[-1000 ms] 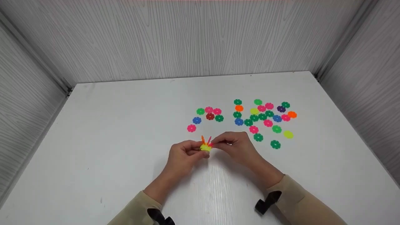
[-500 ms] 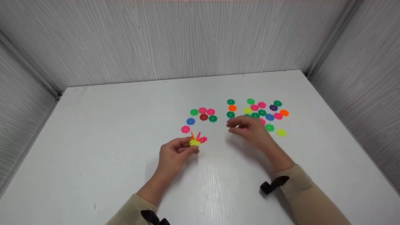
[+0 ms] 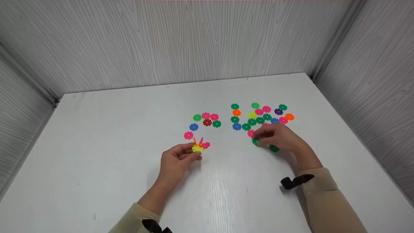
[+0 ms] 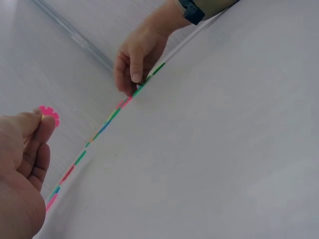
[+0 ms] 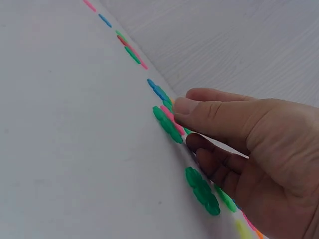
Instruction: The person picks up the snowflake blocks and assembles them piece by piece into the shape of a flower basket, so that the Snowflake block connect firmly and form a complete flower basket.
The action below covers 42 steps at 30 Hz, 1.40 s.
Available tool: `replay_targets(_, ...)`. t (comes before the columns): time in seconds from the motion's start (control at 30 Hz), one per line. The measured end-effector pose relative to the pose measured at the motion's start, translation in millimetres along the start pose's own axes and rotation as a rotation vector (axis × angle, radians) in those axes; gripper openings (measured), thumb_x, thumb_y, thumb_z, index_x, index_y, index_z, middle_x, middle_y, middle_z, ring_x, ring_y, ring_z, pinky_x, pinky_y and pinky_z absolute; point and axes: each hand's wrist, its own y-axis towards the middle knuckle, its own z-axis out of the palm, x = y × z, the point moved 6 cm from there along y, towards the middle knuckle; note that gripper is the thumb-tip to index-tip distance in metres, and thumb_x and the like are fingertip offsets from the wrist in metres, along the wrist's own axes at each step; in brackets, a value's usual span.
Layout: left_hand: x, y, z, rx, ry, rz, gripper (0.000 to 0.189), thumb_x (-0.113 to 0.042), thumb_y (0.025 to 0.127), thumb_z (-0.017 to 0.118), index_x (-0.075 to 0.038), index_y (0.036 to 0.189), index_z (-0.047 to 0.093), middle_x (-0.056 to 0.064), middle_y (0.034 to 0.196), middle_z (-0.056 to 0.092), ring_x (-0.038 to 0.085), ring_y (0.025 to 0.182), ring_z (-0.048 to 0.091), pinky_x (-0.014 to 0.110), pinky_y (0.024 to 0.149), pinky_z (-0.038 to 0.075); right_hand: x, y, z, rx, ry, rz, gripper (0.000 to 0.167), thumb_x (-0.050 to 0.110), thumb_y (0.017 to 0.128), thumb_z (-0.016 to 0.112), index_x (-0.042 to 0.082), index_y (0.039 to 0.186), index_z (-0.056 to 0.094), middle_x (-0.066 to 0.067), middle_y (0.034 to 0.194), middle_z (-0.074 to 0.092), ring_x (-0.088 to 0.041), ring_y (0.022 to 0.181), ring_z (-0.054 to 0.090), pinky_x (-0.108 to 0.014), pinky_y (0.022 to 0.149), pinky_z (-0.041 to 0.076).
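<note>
In the head view my left hand (image 3: 178, 163) pinches a yellow notched disc (image 3: 197, 149), a snowflake-type building piece. An orange disc (image 3: 194, 141) and pink discs (image 3: 205, 145) stand out from it, slotted in on edge. Only a pink disc (image 4: 50, 114) of this cluster shows clearly past the fingers in the left wrist view. My right hand (image 3: 281, 137) reaches low over the loose discs, thumb and fingers apart. Its fingertips are right by a dark green disc (image 3: 255, 141) and a pink disc (image 3: 250, 133). Another dark green disc (image 5: 202, 191) lies below the hand in the right wrist view.
Several flat discs lie on the white table (image 3: 113, 136), among them a blue disc (image 3: 193, 127), a dark red disc (image 3: 207, 122), an orange disc (image 3: 236, 112) and a purple disc (image 3: 278, 111). A wood-grain panel (image 3: 181, 42) rises behind the table, with others at both sides.
My right hand has left the pink disc on the cluster and moved right to the loose discs. The left hand still holds the cluster. The head view has shifted slightly.
</note>
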Motion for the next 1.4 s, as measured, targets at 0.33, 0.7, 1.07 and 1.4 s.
replay_targets(0.33, 2.3, 0.7, -0.3, 0.005, 0.002, -0.007, 0.033, -0.012, 0.093, 0.084, -0.009, 0.125, 0.076, 0.012, 0.105, 0.078, 0.027, 0.093, 0.079, 0.029, 0.093, 0.060, 0, 0.1, 5, 0.013, -0.015, 0.030, 0.036, 0.018, 0.088, 0.089, 0.023, 0.121, 0.078, -0.004, 0.121, 0.069, -0.027, 0.116, 0.060, -0.032, 0.092, 0.058)
replay_targets(0.7, 0.0, 0.5, 0.5, 0.014, 0.006, -0.003, 0.034, -0.012, 0.094, 0.083, -0.009, 0.126, 0.076, 0.011, 0.107, 0.077, 0.027, 0.094, 0.079, 0.029, 0.093, 0.059, 5, 1.1, 5, 0.013, -0.038, 0.017, 0.039, 0.017, 0.088, 0.089, 0.018, 0.125, 0.075, -0.005, 0.119, 0.067, -0.027, 0.113, 0.059, -0.034, 0.091, 0.057)
replay_targets(1.07, -0.4, -1.0, -0.4, 0.003, 0.011, 0.005, 0.034, -0.012, 0.092, 0.084, -0.008, 0.125, 0.076, 0.011, 0.105, 0.078, 0.026, 0.093, 0.079, 0.029, 0.092, 0.060, 30, 5.4, 25, -0.018, -0.042, -0.061, 0.028, 0.018, 0.092, 0.084, 0.020, 0.120, 0.077, -0.003, 0.109, 0.069, -0.026, 0.104, 0.061, -0.034, 0.084, 0.057)
replay_targets(1.4, -3.5, -2.6, 4.0, 0.024, -0.015, 0.038, 0.035, -0.010, 0.093, 0.084, -0.006, 0.126, 0.073, 0.011, 0.107, 0.078, 0.028, 0.095, 0.079, 0.032, 0.093, 0.060, 106, -5.5, 96, 0.055, 0.167, -0.314, 0.030, 0.023, 0.093, 0.085, 0.018, 0.122, 0.079, 0.008, 0.110, 0.076, -0.017, 0.100, 0.073, -0.033, 0.086, 0.063)
